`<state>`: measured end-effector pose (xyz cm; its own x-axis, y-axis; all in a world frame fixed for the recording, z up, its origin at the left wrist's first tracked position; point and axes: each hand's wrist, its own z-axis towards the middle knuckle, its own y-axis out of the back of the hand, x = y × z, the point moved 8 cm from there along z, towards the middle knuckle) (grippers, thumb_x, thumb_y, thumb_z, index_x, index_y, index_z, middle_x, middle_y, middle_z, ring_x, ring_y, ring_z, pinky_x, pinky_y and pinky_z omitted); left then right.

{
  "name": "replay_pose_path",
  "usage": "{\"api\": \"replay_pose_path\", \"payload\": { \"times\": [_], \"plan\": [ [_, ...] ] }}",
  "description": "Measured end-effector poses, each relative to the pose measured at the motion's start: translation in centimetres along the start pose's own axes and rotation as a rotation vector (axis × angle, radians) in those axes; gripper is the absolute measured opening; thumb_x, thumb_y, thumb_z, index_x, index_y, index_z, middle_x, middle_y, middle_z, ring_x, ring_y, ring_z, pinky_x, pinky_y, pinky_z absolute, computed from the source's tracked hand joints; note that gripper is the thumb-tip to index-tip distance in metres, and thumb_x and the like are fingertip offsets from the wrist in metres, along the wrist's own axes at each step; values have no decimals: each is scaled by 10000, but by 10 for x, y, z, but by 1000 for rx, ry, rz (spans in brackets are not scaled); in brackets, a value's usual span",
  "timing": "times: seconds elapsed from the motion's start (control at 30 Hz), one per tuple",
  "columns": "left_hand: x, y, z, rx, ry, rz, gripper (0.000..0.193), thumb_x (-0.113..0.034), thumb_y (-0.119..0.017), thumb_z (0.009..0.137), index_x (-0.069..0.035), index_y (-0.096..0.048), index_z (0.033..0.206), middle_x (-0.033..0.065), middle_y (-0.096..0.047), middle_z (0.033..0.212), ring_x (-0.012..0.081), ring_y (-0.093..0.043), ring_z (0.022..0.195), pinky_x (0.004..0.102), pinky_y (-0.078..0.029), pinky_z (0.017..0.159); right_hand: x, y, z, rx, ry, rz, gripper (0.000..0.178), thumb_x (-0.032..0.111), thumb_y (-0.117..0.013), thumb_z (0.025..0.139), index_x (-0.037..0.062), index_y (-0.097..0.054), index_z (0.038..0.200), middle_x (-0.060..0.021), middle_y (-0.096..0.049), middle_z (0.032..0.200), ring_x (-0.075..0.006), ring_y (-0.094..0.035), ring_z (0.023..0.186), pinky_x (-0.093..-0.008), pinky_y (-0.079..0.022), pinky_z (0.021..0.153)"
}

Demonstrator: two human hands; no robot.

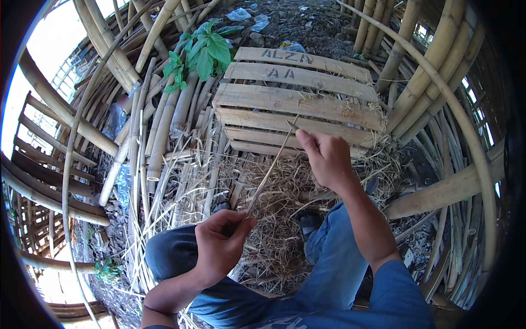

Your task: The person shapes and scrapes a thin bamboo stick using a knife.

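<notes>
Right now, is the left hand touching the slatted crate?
No, the left hand grips the lower end of a thin strip, clear of the slatted crate.

Strip (267, 177) between hands (329, 159), crate (274, 97) beyond

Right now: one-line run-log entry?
left hand: closed on thin strip | right hand: closed on small pointed piece near strip's upper end | ahead: slatted wooden crate | left of crate: leafy plant

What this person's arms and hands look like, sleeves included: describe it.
The left hand and right hand wear no gloves, and no watch shows. The left forearm and right forearm are uncovered; a blue sleeve begins above the right one.
</notes>
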<state>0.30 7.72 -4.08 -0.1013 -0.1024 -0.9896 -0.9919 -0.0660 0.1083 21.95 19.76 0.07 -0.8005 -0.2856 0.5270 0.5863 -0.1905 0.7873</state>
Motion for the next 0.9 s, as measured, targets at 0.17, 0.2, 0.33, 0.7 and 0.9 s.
{"api": "replay_pose_path", "payload": {
  "times": [0.17,0.2,0.33,0.7,0.9],
  "plan": [
    [5,4,3,-64,-68,34,80,5,-693,805,38,-625,828,-3,-608,675,5,-507,619,177,-395,526,30,-10,-21,-127,253,83,544,458,-402,955,37,-593,667,-103,-503,441,-290,-559,420,-406,-427,424],
    [2,5,1,-71,-67,34,84,7,-695,803,38,-619,820,-7,-596,661,6,-502,614,179,-387,517,22,-4,-12,-25,107,62,538,460,-411,951,40,-593,667,-115,-520,461,-299,-568,432,-414,-434,432],
    [0,6,1,-80,-74,68,83,7,-697,800,35,-620,819,-5,-596,664,5,-489,603,178,-376,508,26,-9,-18,-1,117,-1,533,460,-410,952,53,-586,656,-118,-533,474,-288,-572,432,-402,-433,420],
    [1,5,0,-59,-43,69,79,-7,-682,821,31,-612,824,-8,-579,650,4,-469,603,182,-364,508,33,-13,-24,-115,271,14,546,460,-393,958,46,-616,681,-114,-523,454,-283,-578,437,-412,-451,443],
    [4,2,1,-50,-53,55,81,-13,-677,827,29,-608,821,-17,-564,645,4,-449,590,183,-355,502,25,-26,-26,-4,156,102,546,460,-389,959,55,-607,664,-118,-515,452,-296,-568,430,-412,-453,443]
  ]
}}
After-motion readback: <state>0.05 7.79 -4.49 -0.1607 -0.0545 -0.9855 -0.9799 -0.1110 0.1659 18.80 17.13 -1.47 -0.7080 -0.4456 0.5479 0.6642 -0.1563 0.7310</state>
